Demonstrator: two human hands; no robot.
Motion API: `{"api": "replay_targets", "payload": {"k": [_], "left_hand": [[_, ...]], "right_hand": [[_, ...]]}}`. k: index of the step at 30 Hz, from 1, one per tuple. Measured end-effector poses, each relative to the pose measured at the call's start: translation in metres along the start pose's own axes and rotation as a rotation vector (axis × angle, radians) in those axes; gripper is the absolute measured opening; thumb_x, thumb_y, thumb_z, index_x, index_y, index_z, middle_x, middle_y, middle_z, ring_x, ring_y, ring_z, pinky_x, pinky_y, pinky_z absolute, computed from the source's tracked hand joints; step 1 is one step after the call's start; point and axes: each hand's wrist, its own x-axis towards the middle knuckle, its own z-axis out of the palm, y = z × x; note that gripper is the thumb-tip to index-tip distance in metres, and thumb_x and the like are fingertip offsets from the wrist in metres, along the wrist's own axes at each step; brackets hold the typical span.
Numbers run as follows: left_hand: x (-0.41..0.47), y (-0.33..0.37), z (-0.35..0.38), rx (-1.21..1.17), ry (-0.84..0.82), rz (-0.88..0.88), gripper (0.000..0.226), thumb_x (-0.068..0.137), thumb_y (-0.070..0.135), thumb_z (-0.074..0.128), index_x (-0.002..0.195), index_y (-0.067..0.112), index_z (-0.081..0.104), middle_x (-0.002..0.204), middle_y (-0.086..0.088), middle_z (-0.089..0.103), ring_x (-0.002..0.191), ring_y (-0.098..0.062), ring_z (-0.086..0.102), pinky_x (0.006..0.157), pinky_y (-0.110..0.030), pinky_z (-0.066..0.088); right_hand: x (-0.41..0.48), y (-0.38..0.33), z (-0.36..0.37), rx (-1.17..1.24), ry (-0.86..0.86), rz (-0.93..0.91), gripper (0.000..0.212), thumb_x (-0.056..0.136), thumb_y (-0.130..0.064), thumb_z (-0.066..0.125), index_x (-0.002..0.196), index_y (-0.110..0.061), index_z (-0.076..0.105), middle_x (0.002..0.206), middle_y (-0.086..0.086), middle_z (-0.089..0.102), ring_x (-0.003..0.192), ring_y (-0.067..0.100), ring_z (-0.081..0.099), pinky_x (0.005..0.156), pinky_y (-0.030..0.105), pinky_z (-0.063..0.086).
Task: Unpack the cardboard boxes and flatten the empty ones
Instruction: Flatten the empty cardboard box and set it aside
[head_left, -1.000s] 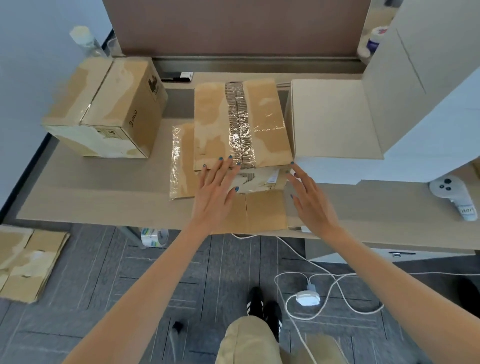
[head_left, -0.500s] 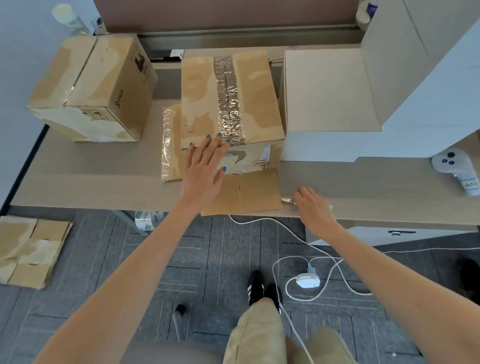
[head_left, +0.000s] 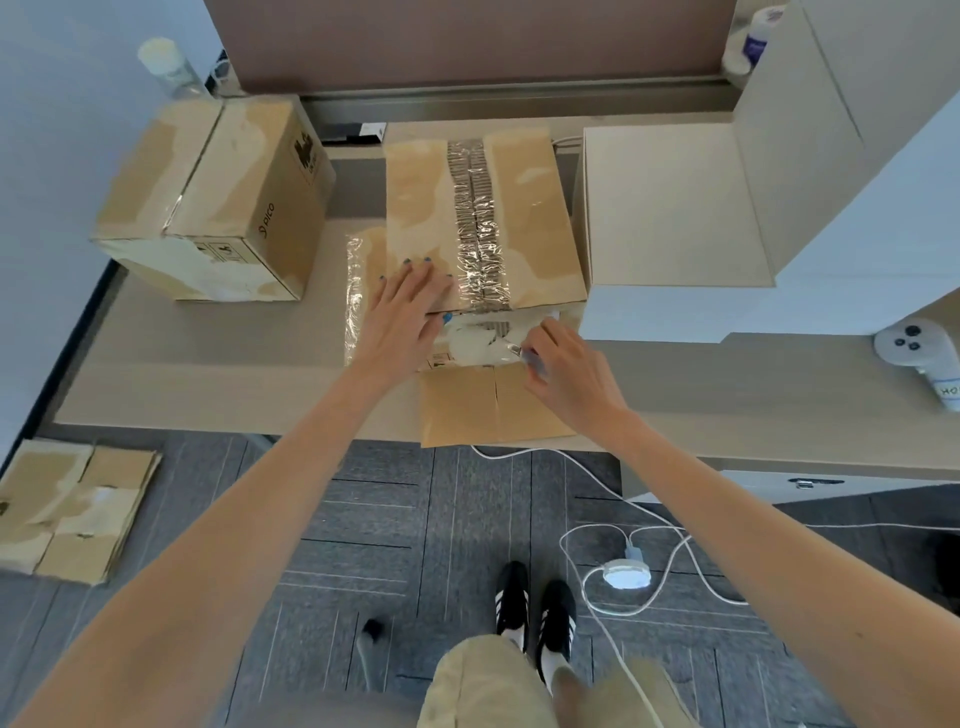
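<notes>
The left grip (head_left: 405, 312) lay flat, fingers straight, on the taped box (head_left: 498, 208). The right grip (head_left: 566, 369), just beside it, pinched a cutter (head_left: 517, 351) at the box's front. Flat cardboard (head_left: 67, 509) lay on the floor (head_left: 415, 519) (so some was done). This box and a second box (head_left: 218, 197), well left of both grips, looked unopened.

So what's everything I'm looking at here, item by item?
taped box: one, brown, middle of the table
closed box: one, brown, table's left
white box: one, lid open, table's right
flat cardboard: one sheet, brown, under the taped box
flattened boxes: one pile, brown, floor at left
controller: one, white, table's right end
cable with puck: one, white, on the floor
small tool: one, metal-tipped, at the taped box's front
left hand: flat on the taped box
right hand: grips the small tool
</notes>
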Motion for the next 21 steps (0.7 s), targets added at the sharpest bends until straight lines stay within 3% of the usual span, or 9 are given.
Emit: {"api": "replay_targets", "payload": {"k": [4,10,15,21], "left_hand": [[0.008,-0.016,-0.005,-0.048,-0.073,0.049,0.051,0.100,0.030,0.055,0.147,0.019,0.042,0.161,-0.013,0.027,0.150,-0.039,0.016,0.121,-0.051,0.019],[0.023,-0.030,-0.013,0.008,-0.158,0.022,0.058,0.095,0.041,0.059,0.147,0.027,0.039,0.159,-0.015,0.027,0.148,-0.037,0.020,0.114,-0.055,0.032],[0.036,-0.040,-0.022,0.237,-0.220,0.193,0.050,0.096,0.049,0.040,0.141,0.026,0.034,0.146,-0.022,0.038,0.133,-0.042,0.039,0.098,-0.054,0.047],[0.029,-0.031,-0.030,0.434,-0.108,0.319,0.053,0.099,0.045,0.029,0.127,0.014,0.061,0.123,-0.030,0.060,0.105,-0.045,0.063,0.061,-0.041,0.056]], "right_hand": [[0.018,-0.011,-0.004,-0.001,0.007,-0.045,0.006,0.088,-0.012,0.059,0.093,-0.011,0.056,0.094,0.000,0.054,0.062,0.013,0.048,0.050,0.024,0.044],[0.038,-0.012,-0.007,-0.010,-0.007,-0.056,0.007,0.089,-0.015,0.060,0.095,-0.013,0.062,0.096,-0.001,0.054,0.062,0.016,0.052,0.047,0.028,0.045],[0.042,-0.013,-0.001,-0.012,0.010,-0.030,0.009,0.090,-0.014,0.060,0.096,-0.011,0.065,0.095,-0.001,0.055,0.058,0.014,0.048,0.047,0.028,0.043],[0.046,-0.021,0.005,-0.052,0.056,-0.003,0.010,0.094,-0.015,0.058,0.096,-0.008,0.066,0.093,0.003,0.055,0.059,0.011,0.038,0.044,0.026,0.033]]}}
